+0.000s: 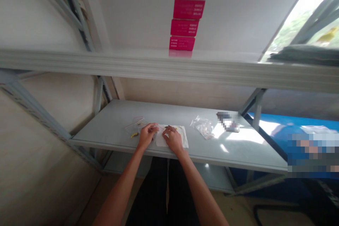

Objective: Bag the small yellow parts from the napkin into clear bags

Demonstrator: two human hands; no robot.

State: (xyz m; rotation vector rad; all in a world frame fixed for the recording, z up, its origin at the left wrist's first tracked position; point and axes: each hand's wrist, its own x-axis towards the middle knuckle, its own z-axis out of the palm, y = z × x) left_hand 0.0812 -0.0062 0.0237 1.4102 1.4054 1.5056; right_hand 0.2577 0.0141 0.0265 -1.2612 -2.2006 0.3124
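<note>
My left hand [148,135] is closed, its thumb and fingertips pinching what looks like the edge of a clear plastic bag at the front of the grey shelf. Beside it, my right hand [172,138] rests over a white sheet [184,140], fingers curled inward. Small dark and yellow bits show at its fingertips, too small to name. Whatever lies under those fingers is hidden. Left of my left hand are a clear zip bag [134,124] and a small yellow piece [134,135] near the shelf's front edge.
Several clear plastic bags [203,128] lie to the right on the grey shelf [106,127]. Behind them is a blurred-out object [229,122]. A metal beam [159,69] crosses above, with pink cards [184,27] over it. At far right is a pixelated person [312,155] by a blue surface.
</note>
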